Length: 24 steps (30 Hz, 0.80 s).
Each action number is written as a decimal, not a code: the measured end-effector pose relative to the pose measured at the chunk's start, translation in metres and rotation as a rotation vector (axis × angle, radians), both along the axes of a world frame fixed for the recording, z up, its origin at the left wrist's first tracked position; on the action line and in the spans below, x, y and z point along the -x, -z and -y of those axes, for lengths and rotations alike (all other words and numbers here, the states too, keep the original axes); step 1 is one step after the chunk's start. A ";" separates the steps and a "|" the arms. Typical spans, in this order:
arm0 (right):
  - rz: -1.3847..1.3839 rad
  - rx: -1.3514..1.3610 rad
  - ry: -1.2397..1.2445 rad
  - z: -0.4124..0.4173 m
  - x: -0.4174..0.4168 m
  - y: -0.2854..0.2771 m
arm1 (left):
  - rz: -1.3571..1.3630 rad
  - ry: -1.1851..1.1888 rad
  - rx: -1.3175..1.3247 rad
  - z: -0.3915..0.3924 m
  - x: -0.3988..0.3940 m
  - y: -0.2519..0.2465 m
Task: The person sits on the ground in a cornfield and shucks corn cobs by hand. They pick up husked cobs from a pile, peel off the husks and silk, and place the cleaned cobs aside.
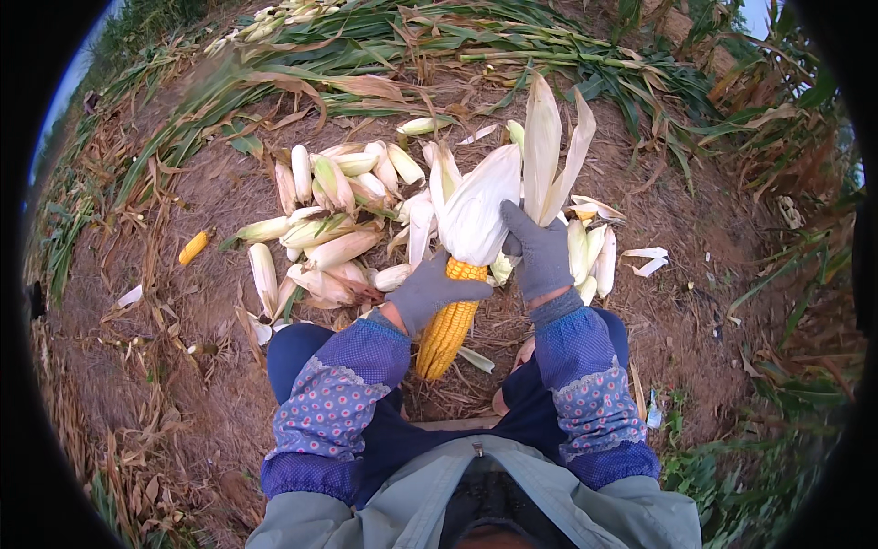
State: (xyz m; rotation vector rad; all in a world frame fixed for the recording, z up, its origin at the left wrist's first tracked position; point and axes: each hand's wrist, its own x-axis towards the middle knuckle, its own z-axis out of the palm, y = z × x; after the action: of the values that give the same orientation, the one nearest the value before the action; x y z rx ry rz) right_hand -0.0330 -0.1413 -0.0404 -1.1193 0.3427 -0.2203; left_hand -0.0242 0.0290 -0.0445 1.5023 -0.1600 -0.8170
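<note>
My left hand (433,291), in a grey glove, grips a large ear of yellow corn (449,329) just below its husk. The ear's bare kernels point down toward me, while pale husk leaves (482,206) are folded back over its far end. My right hand (538,250), gloved alike, is closed on some husk at the right side of that end. From behind its fingers two long dry husk strips (549,151) stick up. The stalk end of the ear is hidden by the husk.
A heap of corn ears in husk (336,240) lies on the soil ahead and to the left. More husked ears (593,250) lie to the right. A small bare cob (194,248) rests far left. Cut green cornstalks (384,41) form a band beyond. Standing corn plants (809,274) edge the right.
</note>
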 end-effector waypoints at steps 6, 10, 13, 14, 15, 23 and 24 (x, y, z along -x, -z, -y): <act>0.112 0.103 -0.217 0.003 -0.001 -0.008 | 0.206 -0.093 -0.061 -0.009 -0.004 0.022; 0.082 0.416 -0.396 -0.015 0.007 -0.018 | 0.278 -0.072 -0.155 -0.007 -0.004 0.027; 0.092 0.534 -0.355 -0.029 0.009 -0.007 | 0.315 -0.016 -0.194 -0.006 -0.009 0.057; 0.186 0.750 -0.283 -0.030 0.009 0.002 | 0.259 0.037 -0.184 -0.004 -0.009 0.041; 0.280 0.964 -0.206 -0.031 0.009 0.008 | 0.204 0.090 -0.174 -0.003 -0.009 0.033; 0.391 1.232 -0.277 -0.040 0.007 0.012 | 0.445 0.233 -0.239 0.002 -0.008 0.059; 0.473 1.222 -0.286 -0.040 0.008 0.012 | 0.458 0.229 -0.279 0.001 -0.008 0.060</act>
State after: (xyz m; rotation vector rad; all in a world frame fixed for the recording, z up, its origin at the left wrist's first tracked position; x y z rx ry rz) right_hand -0.0414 -0.1009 -0.0524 -2.2283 -0.4643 -0.4522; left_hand -0.0157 0.0284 -0.1049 1.9470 -0.5861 -0.6810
